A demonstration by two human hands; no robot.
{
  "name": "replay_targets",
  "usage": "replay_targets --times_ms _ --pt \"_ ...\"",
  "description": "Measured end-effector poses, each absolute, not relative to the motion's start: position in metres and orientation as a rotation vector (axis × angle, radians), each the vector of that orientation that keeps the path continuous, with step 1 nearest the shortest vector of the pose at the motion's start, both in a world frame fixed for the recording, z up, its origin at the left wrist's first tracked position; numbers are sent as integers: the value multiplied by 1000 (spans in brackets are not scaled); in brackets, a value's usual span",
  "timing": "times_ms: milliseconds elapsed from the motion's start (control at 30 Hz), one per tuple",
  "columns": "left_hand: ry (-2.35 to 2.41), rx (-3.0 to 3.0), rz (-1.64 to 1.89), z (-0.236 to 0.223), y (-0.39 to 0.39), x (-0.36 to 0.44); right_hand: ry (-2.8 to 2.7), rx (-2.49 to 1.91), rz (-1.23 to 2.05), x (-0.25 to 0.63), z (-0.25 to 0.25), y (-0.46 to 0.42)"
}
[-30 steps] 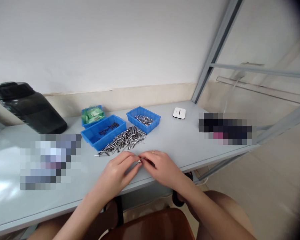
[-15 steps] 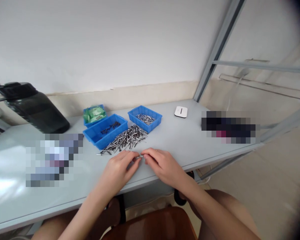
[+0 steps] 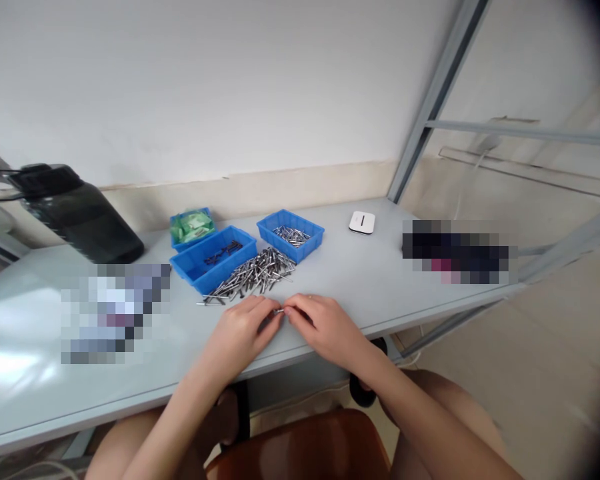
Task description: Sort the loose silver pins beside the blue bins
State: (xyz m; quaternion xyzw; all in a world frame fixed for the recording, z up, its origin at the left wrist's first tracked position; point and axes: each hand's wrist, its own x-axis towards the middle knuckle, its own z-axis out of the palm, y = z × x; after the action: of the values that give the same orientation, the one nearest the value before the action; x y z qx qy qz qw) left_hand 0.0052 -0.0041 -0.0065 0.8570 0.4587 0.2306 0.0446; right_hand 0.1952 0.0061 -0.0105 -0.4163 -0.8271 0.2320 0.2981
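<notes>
My left hand (image 3: 244, 328) and my right hand (image 3: 324, 328) meet above the front part of the table, both with fingers pinched. Between their fingertips is a small silver metal pin (image 3: 279, 311); fingers cover most of it, and its exact kind is too small to make out. Just beyond the hands lies a loose pile of thin metal pins (image 3: 257, 272), silver with dark parts. The pile leans against a blue bin (image 3: 187, 263) that holds several dark pins. Another blue bin (image 3: 310, 251), behind the pile to the right, contains silver pins.
A small blue box (image 3: 179, 243) with green packaging stands at the back. To the left are a large dark bottle (image 3: 93, 220) and a blurred-out item (image 3: 115, 313). On the right sit a white square device (image 3: 362, 223) and another blurred-out item (image 3: 455, 250). A metal post (image 3: 430, 120) rises behind.
Both hands stay almost in place, and their fingertips have come slightly closer together around the pin, so less of it shows. The view has shifted a little.
</notes>
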Motion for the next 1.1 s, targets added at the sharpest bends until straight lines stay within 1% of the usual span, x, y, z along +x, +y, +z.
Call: replay_targets --times_ms 133,333,567,733,967,1100 --pt "1416 2664 713 -7 -3 6 -2201 -1133 595 194 -11 7" --pt "1333 2665 846 -5 -2 6 -2145 -1062 671 196 -9 7" --pt "1241 2606 934 -3 -8 0 -2205 -1089 631 198 -10 6" --pt "1224 2583 954 -5 -8 2 -2210 -1074 651 198 -10 6" --pt "1342 2575 889 -6 -7 2 -2111 -1072 797 200 -6 3" --pt "1329 2633 848 -5 -7 4 -2114 -1056 756 201 -8 4"
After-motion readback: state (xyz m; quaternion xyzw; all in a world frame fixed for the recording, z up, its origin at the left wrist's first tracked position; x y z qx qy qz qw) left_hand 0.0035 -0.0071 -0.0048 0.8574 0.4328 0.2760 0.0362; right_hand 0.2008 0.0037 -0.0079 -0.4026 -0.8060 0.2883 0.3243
